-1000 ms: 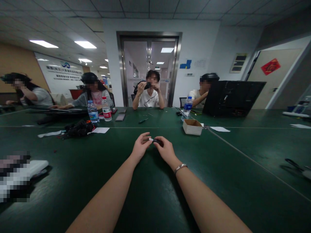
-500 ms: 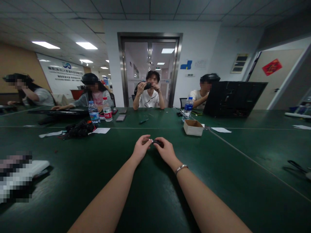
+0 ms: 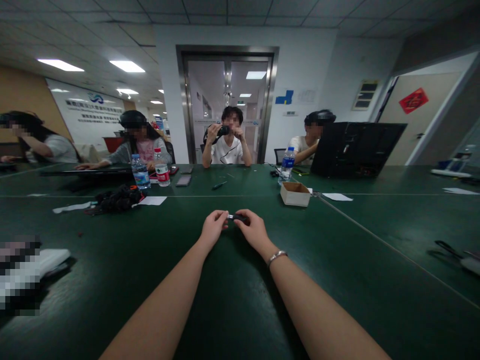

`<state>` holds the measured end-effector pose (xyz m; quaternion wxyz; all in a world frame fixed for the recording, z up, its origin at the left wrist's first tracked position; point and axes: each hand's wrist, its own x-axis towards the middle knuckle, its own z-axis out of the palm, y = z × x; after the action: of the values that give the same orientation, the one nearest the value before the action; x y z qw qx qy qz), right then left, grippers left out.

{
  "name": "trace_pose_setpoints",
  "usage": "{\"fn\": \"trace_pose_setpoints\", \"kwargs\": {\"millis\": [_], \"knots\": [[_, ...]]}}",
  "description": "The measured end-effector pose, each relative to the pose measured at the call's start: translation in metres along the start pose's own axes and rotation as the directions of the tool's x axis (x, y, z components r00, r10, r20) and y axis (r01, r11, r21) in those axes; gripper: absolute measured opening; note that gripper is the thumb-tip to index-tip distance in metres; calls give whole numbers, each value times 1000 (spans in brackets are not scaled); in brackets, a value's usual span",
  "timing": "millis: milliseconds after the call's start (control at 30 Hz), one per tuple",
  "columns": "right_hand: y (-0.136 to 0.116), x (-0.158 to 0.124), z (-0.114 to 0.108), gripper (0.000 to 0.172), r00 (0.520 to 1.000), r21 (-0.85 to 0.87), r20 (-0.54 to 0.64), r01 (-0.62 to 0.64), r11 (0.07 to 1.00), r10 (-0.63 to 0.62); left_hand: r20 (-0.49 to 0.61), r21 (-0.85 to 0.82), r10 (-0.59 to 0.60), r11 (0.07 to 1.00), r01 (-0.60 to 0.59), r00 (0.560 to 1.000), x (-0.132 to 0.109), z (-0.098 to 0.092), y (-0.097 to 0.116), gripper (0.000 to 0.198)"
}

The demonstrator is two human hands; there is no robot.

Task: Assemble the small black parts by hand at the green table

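Between my hands, just above the green table, lies a small black stick-shaped object (image 3: 240, 218) with a silver end. My right hand (image 3: 254, 230) is closed on its dark part, and a metal bracelet circles that wrist. The fingers of my left hand (image 3: 213, 229) are pinched together at the silver end. Its exact kind is too small to make out, and my fingers cover part of it.
Beyond my hands, a small open box (image 3: 295, 195) stands to the right. A screwdriver (image 3: 219, 185), water bottles (image 3: 140, 172) and a bundle of black cables (image 3: 115, 201) lie farther off. Several people sit across the green table (image 3: 337, 260); a large black monitor (image 3: 356, 150) stands at right.
The fingers of my left hand have drawn together at the silver end, and the hands are slightly farther apart, so more of the object shows. The whole view has shifted a little.
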<state>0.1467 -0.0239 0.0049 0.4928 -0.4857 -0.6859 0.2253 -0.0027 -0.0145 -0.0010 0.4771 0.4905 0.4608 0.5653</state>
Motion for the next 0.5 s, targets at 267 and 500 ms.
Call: {"fn": "trace_pose_setpoints", "kwargs": {"millis": [267, 500], "knots": [[-5, -1, -4, 24, 1000, 6, 3, -6, 1000, 6, 23, -56, 12, 998, -10, 1000, -7, 2, 11, 27], [-5, -1, -3, 24, 1000, 10, 4, -3, 1000, 3, 57, -4, 6, 1000, -6, 998, -6, 2, 6, 31]]}}
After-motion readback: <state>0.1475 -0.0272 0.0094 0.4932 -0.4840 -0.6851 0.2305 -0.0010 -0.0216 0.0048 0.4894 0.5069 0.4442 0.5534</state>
